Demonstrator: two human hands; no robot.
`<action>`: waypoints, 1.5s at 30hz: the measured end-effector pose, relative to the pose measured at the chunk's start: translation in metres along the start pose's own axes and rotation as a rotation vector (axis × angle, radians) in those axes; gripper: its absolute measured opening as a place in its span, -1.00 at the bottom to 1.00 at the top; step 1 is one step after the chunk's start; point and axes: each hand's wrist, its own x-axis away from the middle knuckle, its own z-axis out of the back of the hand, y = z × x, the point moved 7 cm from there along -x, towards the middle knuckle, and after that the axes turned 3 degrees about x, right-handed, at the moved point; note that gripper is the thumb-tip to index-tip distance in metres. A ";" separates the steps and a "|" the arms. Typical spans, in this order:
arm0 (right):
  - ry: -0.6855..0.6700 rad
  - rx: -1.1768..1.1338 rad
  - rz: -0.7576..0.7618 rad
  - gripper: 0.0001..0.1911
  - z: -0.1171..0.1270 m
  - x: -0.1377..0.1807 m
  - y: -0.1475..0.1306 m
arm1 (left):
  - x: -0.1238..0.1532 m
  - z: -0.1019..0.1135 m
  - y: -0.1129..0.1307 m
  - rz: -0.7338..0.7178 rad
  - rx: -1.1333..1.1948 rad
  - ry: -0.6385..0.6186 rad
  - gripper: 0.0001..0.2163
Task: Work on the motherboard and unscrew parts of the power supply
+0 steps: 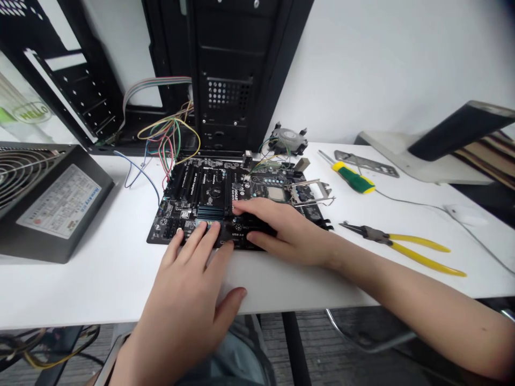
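A black motherboard (213, 187) lies flat on the white table in front of the computer case. My left hand (189, 284) has its fingers spread, with the fingertips on the board's front edge near a dark ribbed heatsink (210, 213). Across the board's front right part lies my right hand (298, 233), thumb and index finger apart; its other fingers are largely hidden, and no held object shows. Beyond the right hand, a processor (276, 193) sits in its socket, whose metal retention frame (317, 192) is raised. Thin coloured wires (169, 136) run from the case towards the board's left side.
The black computer case (233, 43) stands behind the board. A power supply (64, 209) is at left. A cooler fan (288, 140) sits behind the board. To the right lie a screwdriver (356, 178), a metal I/O shield (368, 163), pliers (382, 237) and a stand base (406, 161).
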 end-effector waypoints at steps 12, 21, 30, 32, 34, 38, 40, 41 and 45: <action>0.047 0.012 0.041 -0.58 0.001 0.000 -0.003 | 0.001 0.001 -0.001 0.008 0.017 0.013 -0.56; -0.007 0.080 -0.007 -0.62 -0.004 0.000 0.000 | 0.000 0.001 -0.001 -0.011 -0.024 -0.015 -0.59; -0.033 0.022 -0.075 -0.74 -0.005 -0.002 0.002 | 0.000 -0.001 0.000 -0.029 -0.071 -0.027 -0.60; -0.028 0.024 -0.074 -0.75 -0.007 -0.002 0.003 | 0.000 -0.001 0.000 -0.035 -0.076 -0.029 -0.60; -0.022 0.047 -0.057 -0.73 -0.006 -0.002 0.003 | 0.000 -0.001 0.000 -0.044 -0.085 -0.037 -0.61; 0.134 0.290 0.012 -0.58 0.024 0.000 -0.004 | -0.001 -0.001 0.002 -0.079 -0.103 -0.029 -0.61; 0.272 0.415 -0.057 -0.63 0.054 0.007 -0.002 | -0.002 -0.001 0.002 -0.100 -0.108 -0.013 -0.61; 0.324 0.446 -0.141 -0.66 0.069 0.013 0.003 | -0.002 -0.001 0.002 -0.109 -0.108 -0.005 -0.61; 0.258 0.445 -0.454 -0.45 0.101 0.036 0.033 | -0.001 -0.002 -0.001 -0.136 -0.107 0.019 -0.62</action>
